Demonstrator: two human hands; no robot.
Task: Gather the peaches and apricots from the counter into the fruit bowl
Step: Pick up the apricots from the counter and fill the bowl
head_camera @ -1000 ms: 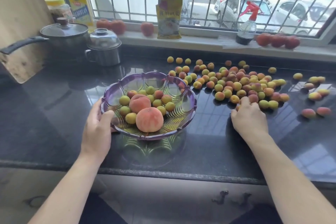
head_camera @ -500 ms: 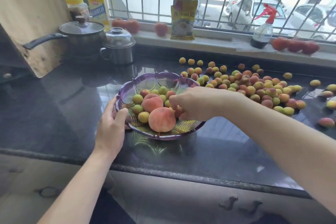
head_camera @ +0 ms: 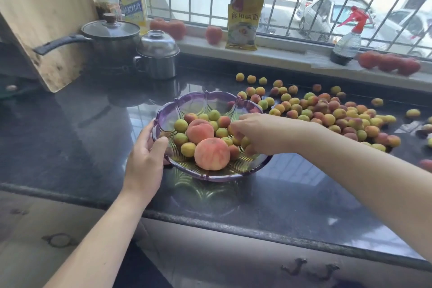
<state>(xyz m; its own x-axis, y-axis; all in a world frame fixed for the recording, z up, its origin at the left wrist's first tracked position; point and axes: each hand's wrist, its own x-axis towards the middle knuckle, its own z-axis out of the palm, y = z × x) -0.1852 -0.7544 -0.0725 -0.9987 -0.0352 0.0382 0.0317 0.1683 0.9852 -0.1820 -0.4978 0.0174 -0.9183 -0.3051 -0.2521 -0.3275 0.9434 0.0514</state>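
Left hand (head_camera: pixel 145 159) grips the near-left rim of the purple fruit bowl (head_camera: pixel 210 98), thumb hooked over the edge, steadying it on the counter (head_camera: pixel 70 135). Right hand (head_camera: pixel 259 133) is over the bowl's right side, fingers curled down among the small fruit; can't tell whether it holds an apricot or has let go.

In the bowl: two peaches (head_camera: pixel 211 153) plus about a dozen apricots. Most of the apricots (head_camera: pixel 327 114) sit loose on the counter right of the bowl, stragglers toward the sill and far right edge.

Risks:
- Bowl is shallow with a flared rim. Anything dropped on the peaches will likely roll off and over the right side, where the right hand crowds it.
- Slick polished counter: a swept forearm could send the round fruit rolling, possibly off the front edge.
- Left-hand pull on the rim could tip or slide the bowl.
- Pile may outgrow the bowl; expect overflow.
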